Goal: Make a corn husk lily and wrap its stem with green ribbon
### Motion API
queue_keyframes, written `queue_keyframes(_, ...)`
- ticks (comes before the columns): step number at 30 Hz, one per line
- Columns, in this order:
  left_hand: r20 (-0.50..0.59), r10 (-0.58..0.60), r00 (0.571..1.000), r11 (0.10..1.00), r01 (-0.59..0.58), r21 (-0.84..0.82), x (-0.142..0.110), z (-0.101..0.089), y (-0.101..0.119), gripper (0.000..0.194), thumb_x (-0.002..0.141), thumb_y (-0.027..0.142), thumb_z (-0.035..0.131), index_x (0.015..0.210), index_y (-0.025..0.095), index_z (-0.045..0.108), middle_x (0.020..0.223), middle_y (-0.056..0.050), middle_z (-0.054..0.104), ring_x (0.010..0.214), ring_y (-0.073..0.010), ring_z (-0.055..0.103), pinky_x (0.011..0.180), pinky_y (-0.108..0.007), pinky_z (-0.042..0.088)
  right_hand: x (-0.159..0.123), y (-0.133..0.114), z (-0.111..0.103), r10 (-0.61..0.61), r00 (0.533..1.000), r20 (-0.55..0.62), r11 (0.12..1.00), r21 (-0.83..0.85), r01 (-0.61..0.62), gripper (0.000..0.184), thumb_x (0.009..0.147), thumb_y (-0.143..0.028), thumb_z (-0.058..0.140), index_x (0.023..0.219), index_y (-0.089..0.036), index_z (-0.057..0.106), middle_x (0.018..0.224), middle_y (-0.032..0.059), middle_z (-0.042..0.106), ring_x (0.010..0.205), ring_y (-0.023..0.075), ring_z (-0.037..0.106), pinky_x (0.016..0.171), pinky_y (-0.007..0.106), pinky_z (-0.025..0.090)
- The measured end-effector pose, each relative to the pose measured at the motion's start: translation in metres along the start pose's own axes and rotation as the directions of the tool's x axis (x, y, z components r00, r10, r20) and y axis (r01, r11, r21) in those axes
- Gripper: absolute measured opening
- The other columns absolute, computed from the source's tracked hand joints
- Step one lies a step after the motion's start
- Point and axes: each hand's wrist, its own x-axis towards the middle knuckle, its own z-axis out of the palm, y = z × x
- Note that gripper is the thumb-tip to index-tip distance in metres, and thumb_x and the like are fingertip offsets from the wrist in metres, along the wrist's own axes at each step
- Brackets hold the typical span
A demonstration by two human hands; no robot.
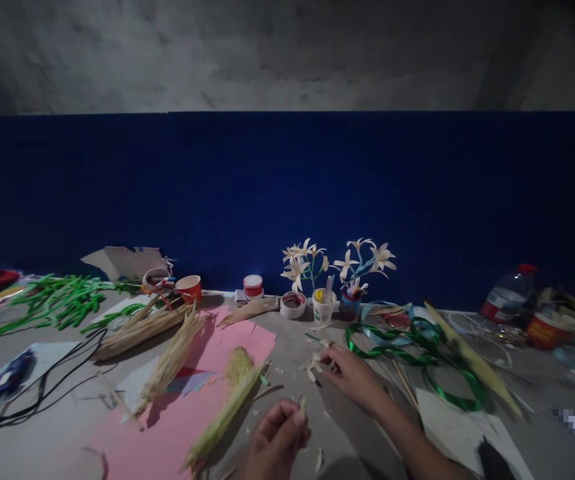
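At far left, a blue tool (4, 379), apparently a glue gun, lies on its side near black cords (47, 381); the spot seems chosen to keep it within reach yet off the working area. Behind it, green fuzzy stems (67, 303) are heaped loosely, presumably so that single ones can be drawn out. Dried husks (172, 360) rest partly over pink paper (240, 333), which may serve as a base sheet. A greener husk (230, 417) lies aslant along the sheet's right side, close to the left hand.

The left hand (278, 432) is closed, thumb against finger, gripping a small pale piece (303, 404) at its near end; this pinch appears to leave the tip exposed. Toward the wall, pale flowers (296, 272) stand in a white cup (323, 308), whose wall likely props them upright.

Next, the right hand (350, 379) has its fingers bent at pale strips (313, 368) on the table; whether it grips one cannot be determined. Farther right, green ribbon (460, 398) lies in loose loops, seemingly pushed aside to free the middle.
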Motion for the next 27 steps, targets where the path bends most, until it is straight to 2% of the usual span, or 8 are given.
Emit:
queue_keyframes(5, -0.004, -0.016, 1.000, 1.000, 0.016, 0.006, -0.001, 0.003, -0.001, 0.039, 0.048, 0.039, 0.090, 0.059, 0.016, 0.061, 0.048, 0.006, 0.054, 0.051, -0.0092, 0.048, 0.061, -0.026, 0.033, 0.002, -0.004, 0.010, 0.018, 1.000, -0.008, 0.993, 0.115, -0.017, 0.024, 0.093, -0.029, 0.059, 0.114, -0.018, 0.061, 0.119, 0.0067, 0.063, 0.101, 0.0223, 0.063, 0.086, 0.044, 0.053)
queue_keyframes(10, -0.018, 0.002, 1.000, 1.000, -0.002, 0.018, -0.002, 0.002, 0.003, 0.038, 0.045, 0.038, 0.092, 0.056, 0.016, 0.062, 0.046, 0.005, 0.054, 0.050, -0.0090, 0.047, 0.059, -0.026, 0.033, 0.004, -0.001, 0.007, 0.071, 0.997, -0.017, 0.912, 0.405, -0.058, 0.022, 0.093, -0.030, 0.059, 0.111, -0.018, 0.062, 0.116, 0.0060, 0.064, 0.098, 0.0215, 0.064, 0.083, 0.042, 0.054)
queue_keyframes(13, -0.016, 0.029, 0.999, 0.999, -0.029, 0.014, -0.002, 0.004, 0.005, 0.035, 0.047, 0.037, 0.091, 0.058, 0.015, 0.067, 0.049, 0.004, 0.056, 0.052, -0.0091, 0.046, 0.059, -0.025, 0.034, -0.010, -0.004, -0.008, 0.125, 0.992, 0.022, 0.753, 0.649, -0.110, 0.020, 0.093, -0.033, 0.058, 0.100, -0.015, 0.063, 0.094, 0.0023, 0.067, 0.076, 0.0152, 0.065, 0.068, 0.033, 0.055)
queue_keyframes(16, 0.016, 0.058, 0.998, 0.998, -0.058, 0.008, -0.004, 0.013, 0.006, 0.031, 0.049, 0.035, 0.091, 0.058, 0.015, 0.069, 0.061, 0.000, 0.061, 0.057, -0.0093, 0.046, 0.060, -0.024, 0.037, -0.037, -0.018, -0.027, 0.158, 0.983, 0.097, 0.510, 0.844, -0.166, 0.026, 0.083, -0.041, 0.065, 0.081, -0.016, 0.060, 0.070, -0.0031, 0.062, 0.053, 0.0082, 0.056, 0.054, 0.022, 0.046)
queue_keyframes(19, 0.045, 0.049, 0.998, 0.999, -0.050, 0.021, -0.009, 0.027, 0.004, 0.028, 0.051, 0.032, 0.090, 0.057, 0.015, 0.069, 0.085, -0.005, 0.065, 0.064, -0.0104, 0.050, 0.063, -0.024, 0.041, -0.064, -0.040, -0.040, 0.203, 0.968, 0.148, 0.288, 0.936, -0.203, 0.030, 0.073, -0.044, 0.071, 0.073, -0.017, 0.058, 0.065, -0.0042, 0.059, 0.045, 0.0042, 0.047, 0.048, 0.017, 0.036)
queue_keyframes(21, 0.087, 0.024, 0.996, 1.000, -0.025, 0.010, -0.012, 0.034, 0.002, 0.026, 0.053, 0.032, 0.089, 0.057, 0.015, 0.069, 0.092, -0.005, 0.064, 0.068, -0.0119, 0.052, 0.065, -0.025, 0.042, -0.078, -0.054, -0.044, 0.233, 0.958, 0.166, 0.176, 0.962, -0.210, 0.031, 0.071, -0.044, 0.073, 0.072, -0.017, 0.057, 0.063, -0.0043, 0.058, 0.045, 0.0037, 0.046, 0.047, 0.017, 0.034)
queue_keyframes(24, 0.165, 0.014, 0.986, 1.000, -0.012, -0.009, -0.015, 0.042, -0.002, 0.023, 0.058, 0.031, 0.086, 0.061, 0.016, 0.069, 0.082, -0.003, 0.062, 0.068, -0.0134, 0.053, 0.065, -0.024, 0.042, -0.092, -0.068, -0.043, 0.271, 0.948, 0.169, 0.068, 0.979, -0.194, 0.032, 0.068, -0.044, 0.075, 0.070, -0.017, 0.058, 0.062, -0.0048, 0.056, 0.046, 0.0042, 0.045, 0.048, 0.017, 0.035)
queue_keyframes(27, 0.172, 0.015, 0.985, 1.000, -0.017, 0.012, -0.018, 0.044, -0.001, 0.022, 0.060, 0.032, 0.085, 0.063, 0.016, 0.070, 0.072, -0.002, 0.061, 0.067, -0.0139, 0.052, 0.066, -0.024, 0.042, -0.101, -0.074, -0.040, 0.292, 0.943, 0.159, 0.040, 0.983, -0.178, 0.032, 0.066, -0.044, 0.078, 0.069, -0.017, 0.061, 0.063, -0.0044, 0.057, 0.047, 0.0050, 0.044, 0.048, 0.018, 0.035)
